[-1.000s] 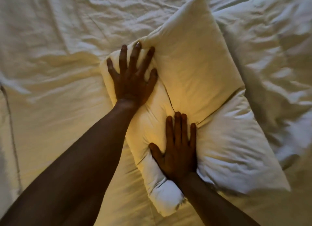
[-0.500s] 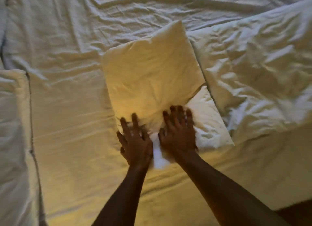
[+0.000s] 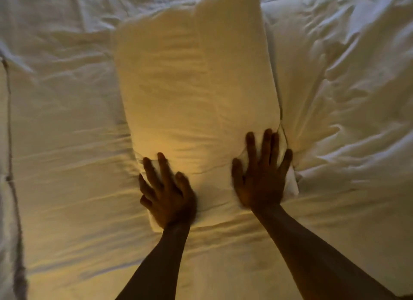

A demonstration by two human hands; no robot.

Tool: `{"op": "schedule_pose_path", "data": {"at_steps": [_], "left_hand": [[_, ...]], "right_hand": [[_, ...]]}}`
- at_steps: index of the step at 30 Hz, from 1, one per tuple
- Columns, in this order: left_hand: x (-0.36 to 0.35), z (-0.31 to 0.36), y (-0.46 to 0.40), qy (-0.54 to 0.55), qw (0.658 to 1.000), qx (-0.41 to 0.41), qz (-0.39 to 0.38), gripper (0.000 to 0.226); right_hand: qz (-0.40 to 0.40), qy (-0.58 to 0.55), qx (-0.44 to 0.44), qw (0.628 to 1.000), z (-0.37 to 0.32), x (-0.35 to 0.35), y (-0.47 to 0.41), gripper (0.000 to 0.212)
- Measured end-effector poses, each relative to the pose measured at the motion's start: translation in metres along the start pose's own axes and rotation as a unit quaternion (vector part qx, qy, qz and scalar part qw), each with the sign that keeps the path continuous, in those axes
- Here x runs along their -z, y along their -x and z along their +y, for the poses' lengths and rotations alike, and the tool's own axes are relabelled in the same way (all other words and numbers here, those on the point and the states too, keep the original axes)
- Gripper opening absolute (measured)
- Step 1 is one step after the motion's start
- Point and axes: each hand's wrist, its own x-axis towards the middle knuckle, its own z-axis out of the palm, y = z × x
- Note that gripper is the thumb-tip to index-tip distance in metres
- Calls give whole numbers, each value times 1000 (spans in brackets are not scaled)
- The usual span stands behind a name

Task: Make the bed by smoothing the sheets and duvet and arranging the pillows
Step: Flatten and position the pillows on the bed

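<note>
A cream pillow (image 3: 190, 80) lies lengthwise on the wrinkled sheet (image 3: 67, 143), running away from me. My left hand (image 3: 166, 192) presses flat on the pillow's near left corner with fingers spread. At the near right corner my right hand (image 3: 261, 176) also presses down, fingers straight and spread. A crumpled white duvet (image 3: 346, 98) is bunched along the pillow's right side and touches it.
A dark seam or bed edge (image 3: 11, 165) runs down the far left of the view. The sheet stretches wrinkled to the left of the pillow and toward me below my forearms.
The pillow has turned from a diagonal to lie straight away from me. Both hands have moved apart from the near middle to the two near corners.
</note>
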Motion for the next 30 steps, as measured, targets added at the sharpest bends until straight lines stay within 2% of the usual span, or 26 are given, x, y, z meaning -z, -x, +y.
{"op": "schedule_pose_path", "data": {"at_steps": [5, 8, 10, 11, 13, 15, 17, 19, 22, 27, 30], "left_hand": [[25, 7, -1, 47, 999, 9, -23, 71], [42, 16, -13, 114, 988, 106, -17, 90], [55, 16, -32, 180, 967, 177, -32, 103], [63, 16, -42, 198, 957, 207, -53, 101], [86, 16, -58, 218, 941, 235, -110, 82], [113, 20, -66, 264, 926, 224, -152, 56], [140, 33, -71, 340, 892, 197, -225, 42], [170, 56, -73, 394, 848, 140, -326, 44], [209, 109, -67, 377, 829, 50, -411, 46], [226, 210, -36, 367, 839, -25, -401, 34], [215, 268, -8, 356, 857, -52, -370, 35]], "right_hand": [[-20, 6, 4, 1000, 0, 11, -3, 74], [-45, 3, 1, 999, 2, 16, -8, 74], [-59, -12, 9, 998, 5, 23, -11, 76], [-64, -24, 12, 998, 8, 27, -11, 77], [-69, -58, 18, 996, 14, 40, -11, 77], [-71, -92, 30, 993, 21, 50, -10, 77], [-80, -114, 27, 990, 24, 65, -9, 75], [-93, -146, -9, 985, 24, 79, -7, 71], [-173, -260, -104, 944, 19, 113, -15, 62], [-236, -354, -228, 876, 49, 170, -27, 44], [-269, -377, -260, 847, 81, 212, -37, 36]]}}
